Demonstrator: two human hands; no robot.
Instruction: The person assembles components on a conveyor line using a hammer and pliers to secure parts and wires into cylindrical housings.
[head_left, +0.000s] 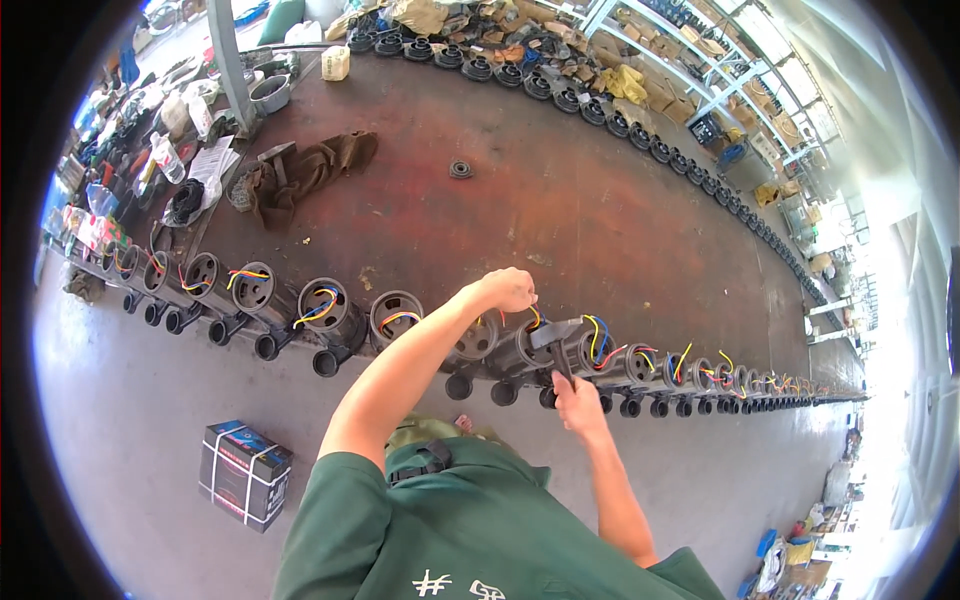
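My left hand [510,290] is closed, its fingers pinched around coloured wires [537,318] that rise from a dark cylindrical motor housing [515,356]. The wires' ends are hidden at the fingertips. In my right hand [578,402] is the dark handle of a hammer [556,334]. Its metal head lies over the rim of that housing; whether it touches cannot be told. My left forearm partly covers the housing [474,340] to the left. Right of the hammer, another housing [590,350] has yellow, blue and red wires sticking out.
Similar housings [327,308] with short side pipes line the near table edge. Dark round parts [538,87] line the far edge. On the table [600,220] lie a brown cloth [310,175] and one small round part [460,170]. A strapped box [245,474] stands on the floor.
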